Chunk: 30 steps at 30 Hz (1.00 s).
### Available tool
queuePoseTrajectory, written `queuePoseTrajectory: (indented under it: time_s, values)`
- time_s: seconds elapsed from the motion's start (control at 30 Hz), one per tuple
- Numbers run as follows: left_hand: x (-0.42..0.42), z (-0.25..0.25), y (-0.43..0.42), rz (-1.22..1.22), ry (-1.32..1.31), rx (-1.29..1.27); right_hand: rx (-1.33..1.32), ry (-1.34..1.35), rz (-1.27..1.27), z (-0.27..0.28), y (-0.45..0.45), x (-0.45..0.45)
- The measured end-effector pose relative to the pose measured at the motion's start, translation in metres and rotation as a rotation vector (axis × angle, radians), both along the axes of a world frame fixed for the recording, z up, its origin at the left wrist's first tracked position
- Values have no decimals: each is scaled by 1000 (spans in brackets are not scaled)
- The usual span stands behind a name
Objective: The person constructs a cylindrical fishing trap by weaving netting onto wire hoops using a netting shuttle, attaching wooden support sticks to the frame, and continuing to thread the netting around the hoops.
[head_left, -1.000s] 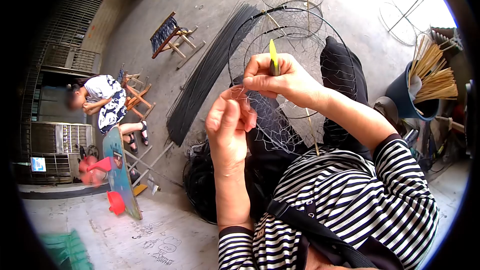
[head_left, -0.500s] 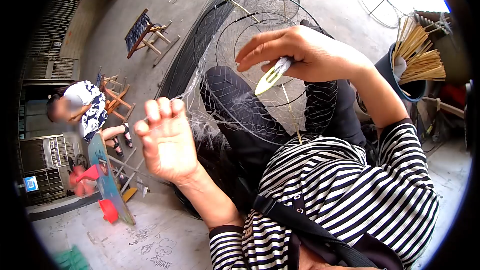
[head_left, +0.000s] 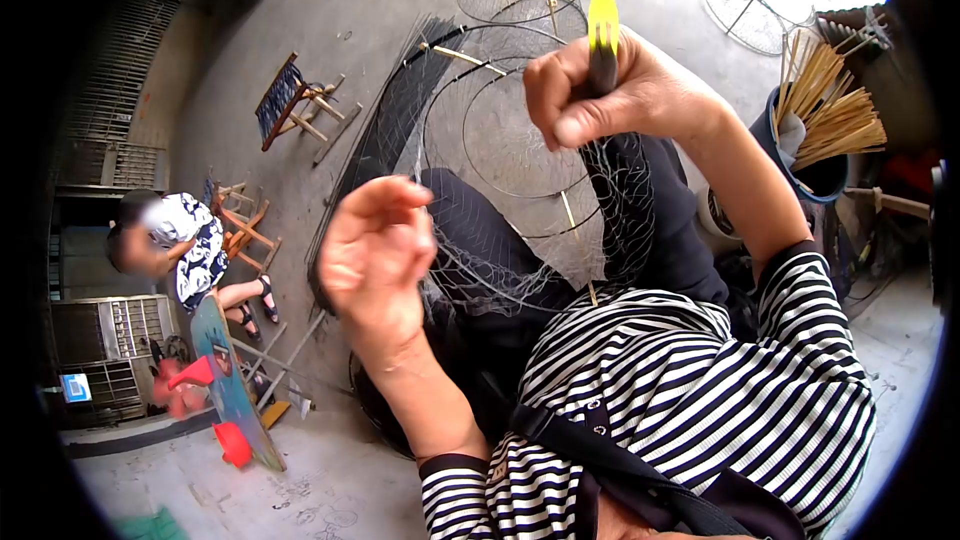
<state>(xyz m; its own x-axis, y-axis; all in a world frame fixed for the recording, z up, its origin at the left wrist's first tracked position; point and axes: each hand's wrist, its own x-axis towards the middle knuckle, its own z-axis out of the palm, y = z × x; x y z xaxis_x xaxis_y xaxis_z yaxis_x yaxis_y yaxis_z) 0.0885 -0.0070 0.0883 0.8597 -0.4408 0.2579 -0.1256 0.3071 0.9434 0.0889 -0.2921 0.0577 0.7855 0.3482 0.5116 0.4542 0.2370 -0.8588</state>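
Note:
My right hand (head_left: 640,90) is raised above my lap, its fingers wrapped round a netting needle (head_left: 603,22) with a bright yellow tip pointing up. Lower and to the left, my left hand (head_left: 375,260) is slightly blurred, with curled fingers closed at the edge of a fine mesh net (head_left: 490,250). The net is stretched over round black hoops (head_left: 480,28) and lies across my dark trousers (head_left: 470,205). A thin bamboo stick (head_left: 570,212) spans the hoops. Thread between the two hands is too fine to make out.
A bundle of black rods (head_left: 375,140) lies left of the net. Two folding stools (head_left: 280,100) stand farther left, near a seated person (head_left: 185,240) and a painted board (head_left: 235,380). At right, a bucket (head_left: 825,185) holds bamboo sticks (head_left: 830,105). Another hoop frame (head_left: 755,10) lies behind.
My right hand has moved up and closed tighter; the netting needle has swung from pointing down-left to pointing up. My left hand has shifted right and its fingers have curled inward.

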Motion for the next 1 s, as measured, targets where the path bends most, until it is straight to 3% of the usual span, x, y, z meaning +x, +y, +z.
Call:
queuePoseTrajectory:
  time_s: [0.1,0.3,0.43,0.57,0.6,0.73,0.77,0.83,0.9,1.0]
  values:
    - [-13,2,-28,30,9,179,52,5,-117,6,15,-2]
    - [-18,2,-57,75,-140,250,93,153,-183,16,35,-1]
    - [-17,2,-62,235,-117,206,108,149,-172,13,43,4]
    - [-14,1,-56,227,3,100,92,113,-171,10,49,2]
    - [-7,-2,-44,60,49,34,49,85,-229,6,50,2]
    - [-10,-16,-23,-149,252,-253,-258,77,-276,1,51,-16]
    - [-11,-17,-20,-120,150,-197,-323,71,-276,-2,48,-19]
    - [-15,-17,-15,-50,-50,-88,-77,75,-253,-5,40,-31]
    - [-13,-14,-11,-11,-414,198,207,69,-234,3,26,-50]
    - [-22,-7,-38,-104,-826,478,634,109,231,16,31,-86]
